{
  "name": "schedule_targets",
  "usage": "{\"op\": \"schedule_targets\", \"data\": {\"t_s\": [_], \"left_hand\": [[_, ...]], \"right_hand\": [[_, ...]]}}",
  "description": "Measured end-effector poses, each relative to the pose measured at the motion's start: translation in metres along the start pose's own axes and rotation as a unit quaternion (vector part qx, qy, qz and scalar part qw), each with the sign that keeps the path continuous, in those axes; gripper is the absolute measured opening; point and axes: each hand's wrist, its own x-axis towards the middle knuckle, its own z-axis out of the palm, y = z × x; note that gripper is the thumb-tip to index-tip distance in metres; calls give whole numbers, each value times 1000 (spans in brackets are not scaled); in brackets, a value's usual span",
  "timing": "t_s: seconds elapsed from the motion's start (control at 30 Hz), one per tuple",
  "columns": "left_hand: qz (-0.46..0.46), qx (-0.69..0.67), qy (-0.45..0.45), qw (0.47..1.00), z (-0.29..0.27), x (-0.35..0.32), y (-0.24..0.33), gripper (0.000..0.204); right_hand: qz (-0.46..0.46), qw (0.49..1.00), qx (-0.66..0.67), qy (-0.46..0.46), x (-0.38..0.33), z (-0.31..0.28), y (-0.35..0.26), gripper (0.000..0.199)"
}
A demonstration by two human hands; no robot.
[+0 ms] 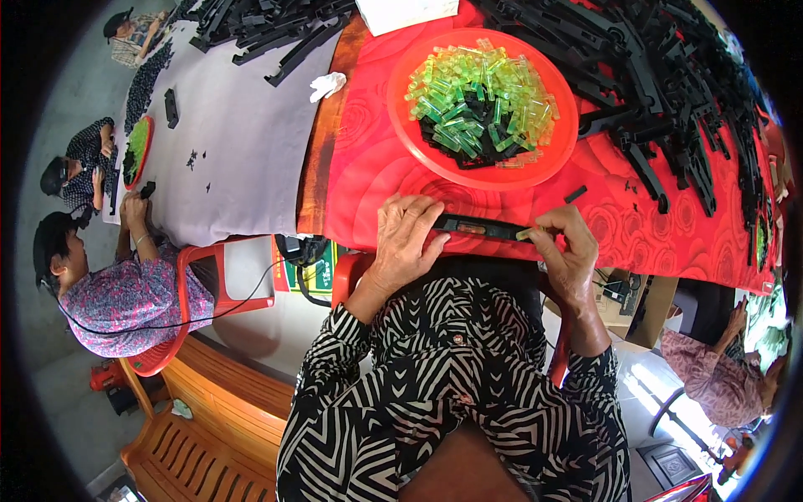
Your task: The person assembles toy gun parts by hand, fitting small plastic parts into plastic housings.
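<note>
My left hand (405, 243) grips one end of a long black plastic spirit level body (506, 232), held level above the near edge of the table. A window in its middle shows an orange-brown patch. At the body's other end, my right hand (570, 251) pinches a small yellow-green level vial (525, 235) between thumb and forefinger. The vial touches or nearly touches the black body. Just beyond my hands sits a round red plate (401, 125), heaped with see-through yellow-green vials (456, 71) and small black plastic pieces (478, 113).
Piles of black level bodies (640, 79) cover the right and far left of the tables. A red cloth (360, 167) lies under the plate, a grey cloth (251, 151) farther left. Crumpled white tissue (327, 85) lies between. Co-workers (138, 276) sit at the left and right.
</note>
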Motion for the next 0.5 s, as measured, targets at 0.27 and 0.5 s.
{"op": "schedule_targets", "data": {"t_s": [0.27, 0.5], "left_hand": [[-9, -36, 12, 999, 12, -4, -5, 44], [-15, -43, 16, 999, 12, -4, -5, 43]], "right_hand": [[-45, 999, 4, -4, 2, 32, 13, 25], [-216, 974, -66, -20, 12, 60, 23, 29]]}}
